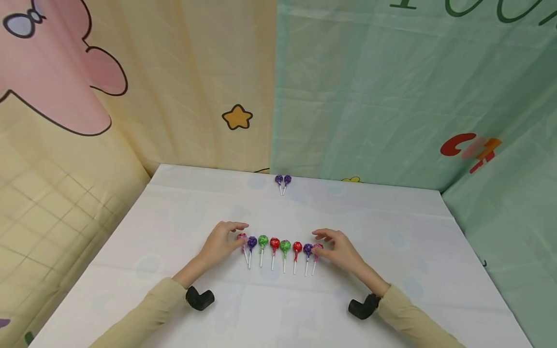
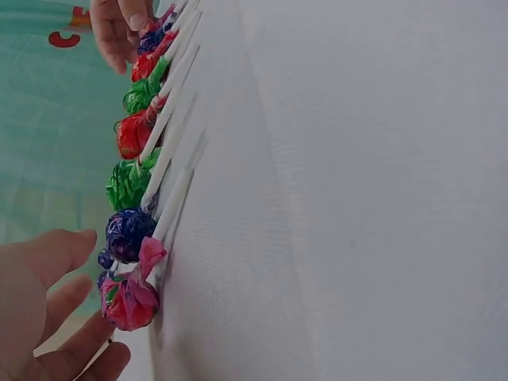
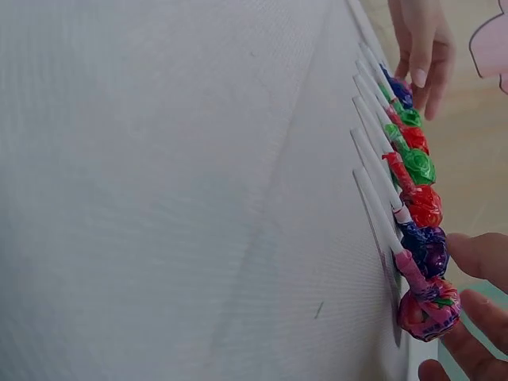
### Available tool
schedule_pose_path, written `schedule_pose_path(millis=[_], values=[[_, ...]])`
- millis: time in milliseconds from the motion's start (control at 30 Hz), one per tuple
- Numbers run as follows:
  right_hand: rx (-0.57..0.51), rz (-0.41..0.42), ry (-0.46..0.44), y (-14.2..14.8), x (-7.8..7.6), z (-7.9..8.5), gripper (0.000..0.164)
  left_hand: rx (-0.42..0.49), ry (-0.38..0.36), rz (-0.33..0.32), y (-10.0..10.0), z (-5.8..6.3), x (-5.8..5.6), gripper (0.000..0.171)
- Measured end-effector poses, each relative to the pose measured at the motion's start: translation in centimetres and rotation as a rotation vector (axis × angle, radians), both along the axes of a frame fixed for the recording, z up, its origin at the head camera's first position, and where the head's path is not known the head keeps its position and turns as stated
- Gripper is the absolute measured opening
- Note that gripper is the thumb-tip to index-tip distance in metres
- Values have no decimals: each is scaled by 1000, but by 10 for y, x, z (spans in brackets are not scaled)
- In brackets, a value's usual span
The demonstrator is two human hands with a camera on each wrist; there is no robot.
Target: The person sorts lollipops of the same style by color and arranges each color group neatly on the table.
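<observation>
Lollipops lie in a row of eight on the white table (image 1: 261,314), heads away from you, white sticks (image 1: 272,263) pointing back toward you. L to R you've got: L-end pink lollipop (image 1: 241,236), L purple lollipop (image 1: 252,242), L green lollipop (image 1: 263,240), L red lollipop (image 1: 274,243), R green lollipop (image 1: 285,246), R red lollipop (image 1: 297,247), R purple lollipop (image 1: 307,249), R-end pink lollipop (image 3: 429,311). Heads sit close together, w/ the row's R end a bit nearer you.

Your L hand (image 1: 222,240) is at the L end, fingers loosely bent and spread, no grasp; thumb's out toward the purple head, other fingers just beside the end pink one. Your R hand (image 1: 341,249) mirrors it at the R end: fingers relaxed, thumb apart from them and up by the purple head, grasping nothing. Can't tell for sure if either hand actually touches candy; fingers partly overlap the heads in the wrist views.

Two more purple ones, far L purple lollipop (image 1: 279,179) & far R purple lollipop (image 1: 287,179), are well apart from the row, by the table's far edge, sticks meeting in a V.

Black mounts (image 1: 200,298) on both wrists, beige sleeves (image 1: 148,309) behind. Backdrop's a yellow curtain (image 1: 209,72) on L, green curtain (image 1: 370,96) on R.
</observation>
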State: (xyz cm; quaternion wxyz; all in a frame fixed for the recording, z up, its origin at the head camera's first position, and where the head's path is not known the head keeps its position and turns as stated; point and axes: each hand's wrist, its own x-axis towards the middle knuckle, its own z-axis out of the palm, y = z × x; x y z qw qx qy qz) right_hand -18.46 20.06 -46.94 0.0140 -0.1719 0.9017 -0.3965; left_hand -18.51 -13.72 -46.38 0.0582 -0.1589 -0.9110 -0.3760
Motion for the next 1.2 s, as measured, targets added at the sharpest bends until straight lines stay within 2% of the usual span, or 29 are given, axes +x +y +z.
schedule_pose_path(millis=[300, 467, 767, 1200], values=[[35, 43, -27, -6, -6, -3, 30, -55, -85, -54, -2, -8, -12, 33], [50, 71, -35, -7, -8, -3, 26, -61, -114, -96, -3, -8, -14, 30], [88, 81, -60, -9, -8, -1, 25, -98, -104, -164, -2, -4, -18, 29], [106, 69, -60, -11, -9, -2, 26, -83, -92, -224, -3, -4, -21, 25]])
